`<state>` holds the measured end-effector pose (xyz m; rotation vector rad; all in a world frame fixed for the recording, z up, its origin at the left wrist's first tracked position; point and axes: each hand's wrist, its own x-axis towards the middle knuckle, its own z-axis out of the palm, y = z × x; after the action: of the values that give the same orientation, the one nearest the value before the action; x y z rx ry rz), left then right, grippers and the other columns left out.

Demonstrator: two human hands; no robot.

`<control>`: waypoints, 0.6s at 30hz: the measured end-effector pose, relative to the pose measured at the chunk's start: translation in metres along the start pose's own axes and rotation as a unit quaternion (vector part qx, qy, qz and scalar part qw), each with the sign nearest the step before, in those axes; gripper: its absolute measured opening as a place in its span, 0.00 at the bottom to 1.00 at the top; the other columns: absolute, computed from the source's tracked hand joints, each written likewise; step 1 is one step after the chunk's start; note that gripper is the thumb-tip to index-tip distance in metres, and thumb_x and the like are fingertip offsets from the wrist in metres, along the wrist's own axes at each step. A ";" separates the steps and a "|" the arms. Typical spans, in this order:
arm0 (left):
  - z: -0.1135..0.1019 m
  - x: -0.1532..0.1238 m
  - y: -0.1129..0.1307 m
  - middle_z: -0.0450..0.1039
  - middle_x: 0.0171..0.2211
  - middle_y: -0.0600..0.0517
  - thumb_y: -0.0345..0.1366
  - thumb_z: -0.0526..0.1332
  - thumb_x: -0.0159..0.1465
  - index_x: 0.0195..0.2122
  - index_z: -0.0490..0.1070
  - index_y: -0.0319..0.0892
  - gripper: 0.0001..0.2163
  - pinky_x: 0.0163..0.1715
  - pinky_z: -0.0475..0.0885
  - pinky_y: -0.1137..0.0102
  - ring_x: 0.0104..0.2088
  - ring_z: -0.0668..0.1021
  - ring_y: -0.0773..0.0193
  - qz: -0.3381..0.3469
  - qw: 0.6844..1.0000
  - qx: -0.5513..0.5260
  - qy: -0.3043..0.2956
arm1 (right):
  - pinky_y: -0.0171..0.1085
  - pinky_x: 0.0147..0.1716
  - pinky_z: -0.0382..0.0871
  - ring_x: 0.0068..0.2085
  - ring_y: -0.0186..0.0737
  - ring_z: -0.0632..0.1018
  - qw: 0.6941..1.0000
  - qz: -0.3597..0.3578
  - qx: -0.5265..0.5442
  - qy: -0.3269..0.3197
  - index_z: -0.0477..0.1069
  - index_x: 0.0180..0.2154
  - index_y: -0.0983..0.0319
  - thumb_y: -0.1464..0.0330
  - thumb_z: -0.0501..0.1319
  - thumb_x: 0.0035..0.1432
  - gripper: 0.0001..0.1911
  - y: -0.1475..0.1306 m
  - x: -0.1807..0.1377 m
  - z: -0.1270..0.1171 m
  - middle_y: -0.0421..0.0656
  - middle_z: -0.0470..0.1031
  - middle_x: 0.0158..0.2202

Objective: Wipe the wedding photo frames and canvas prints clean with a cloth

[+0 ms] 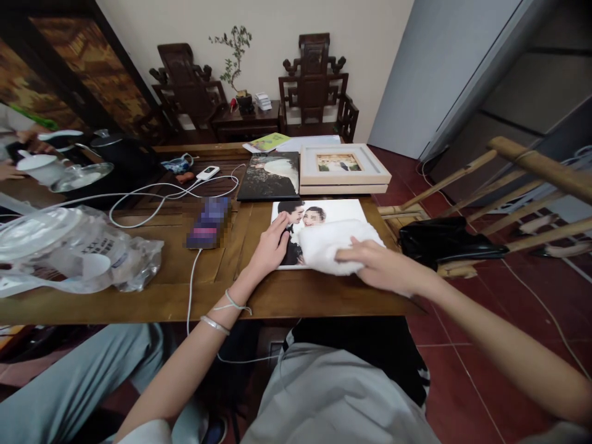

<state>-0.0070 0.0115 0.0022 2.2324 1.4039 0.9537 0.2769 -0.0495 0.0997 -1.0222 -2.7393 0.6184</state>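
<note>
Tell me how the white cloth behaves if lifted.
The white cloth looks fluffy and soft, so it will probably droop from the right hand rather than stay stiff. It is likely light for its bulk, given its fuzzy texture. Spread across the photo panel, it seems unlikely to roll.

A brown wooden table stretches from side to side. Near its front edge lies a white-backed photo, face up. Just behind it lie a dark photo and, to the right, stacked pale frames. Leftward lie a phone with cable and a clear bag.
</note>
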 end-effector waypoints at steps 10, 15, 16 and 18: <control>-0.003 0.000 -0.002 0.62 0.71 0.41 0.38 0.51 0.73 0.66 0.67 0.38 0.23 0.73 0.56 0.52 0.72 0.64 0.54 0.012 1.000 0.003 -0.007 | 0.48 0.54 0.67 0.50 0.52 0.79 0.996 0.006 0.034 0.086 0.76 0.46 0.64 0.79 0.51 0.47 0.26 0.063 0.101 -0.027 0.51 0.82 0.49; -0.001 0.000 -0.002 0.62 0.71 0.40 0.37 0.51 0.72 0.66 0.67 0.36 0.24 0.73 0.56 0.53 0.72 0.64 0.54 0.013 1.000 0.005 -0.004 | 0.67 0.65 0.54 0.66 0.58 0.70 0.998 0.020 -0.035 0.052 0.72 0.53 0.62 0.84 0.50 0.49 0.31 0.028 0.059 0.011 0.55 0.77 0.58; 0.000 0.000 -0.002 0.62 0.71 0.41 0.36 0.51 0.72 0.66 0.67 0.37 0.23 0.73 0.56 0.52 0.72 0.64 0.54 0.013 1.000 0.005 -0.003 | 0.69 0.66 0.51 0.70 0.57 0.66 0.998 0.013 -0.045 0.043 0.72 0.54 0.62 0.85 0.50 0.48 0.33 0.019 0.045 0.019 0.56 0.75 0.60; 0.001 0.000 -0.002 0.62 0.71 0.42 0.36 0.51 0.72 0.67 0.67 0.39 0.23 0.73 0.56 0.52 0.72 0.64 0.54 0.010 1.000 0.005 -0.002 | 0.70 0.67 0.49 0.73 0.55 0.59 0.998 -0.005 -0.053 0.026 0.71 0.55 0.61 0.85 0.50 0.47 0.35 0.002 0.016 0.031 0.57 0.72 0.63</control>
<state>-0.0080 0.0128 0.0005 2.2591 1.3906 0.9500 0.2576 -0.0482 0.0708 -1.0321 -2.7565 0.4425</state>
